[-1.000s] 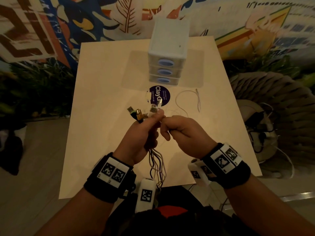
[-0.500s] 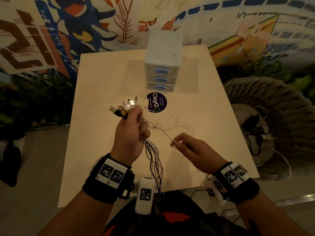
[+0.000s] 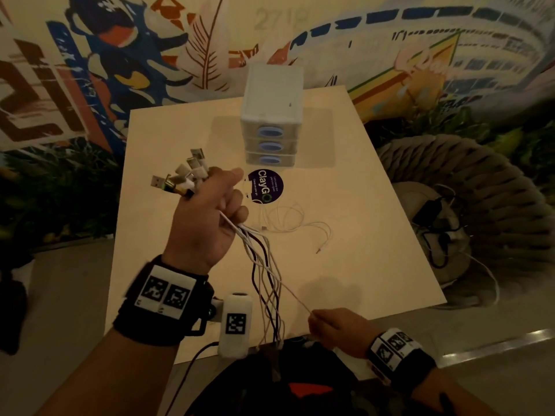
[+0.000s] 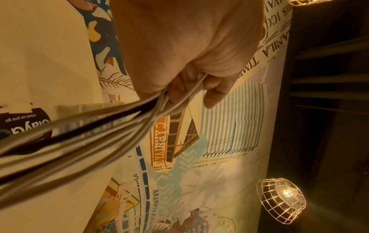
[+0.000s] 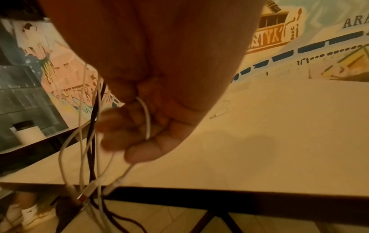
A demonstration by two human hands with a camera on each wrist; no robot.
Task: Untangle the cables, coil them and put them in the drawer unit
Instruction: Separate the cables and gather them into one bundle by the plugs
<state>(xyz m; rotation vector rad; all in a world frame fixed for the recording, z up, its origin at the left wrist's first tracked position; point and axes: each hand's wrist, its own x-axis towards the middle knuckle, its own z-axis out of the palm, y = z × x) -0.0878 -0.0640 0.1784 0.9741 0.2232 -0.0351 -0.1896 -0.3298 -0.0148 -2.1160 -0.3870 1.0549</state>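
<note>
Several cables (image 3: 264,265) bunched in left hand (image 3: 204,223) fist above surface (image 3: 360,235), plugs up. Right hand (image 3: 336,328) pinches one white cable (image 3: 292,292) near front edge. Drawer unit (image 3: 271,115) at back, shut.

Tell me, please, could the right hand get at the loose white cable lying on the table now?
Probably not yet: the right hand is pinching a white cable, though nothing blocks the loose white cable.

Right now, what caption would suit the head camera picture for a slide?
Left hand grips a bundle of cables while right hand pulls one white cable free, drawer unit waiting behind.
</note>
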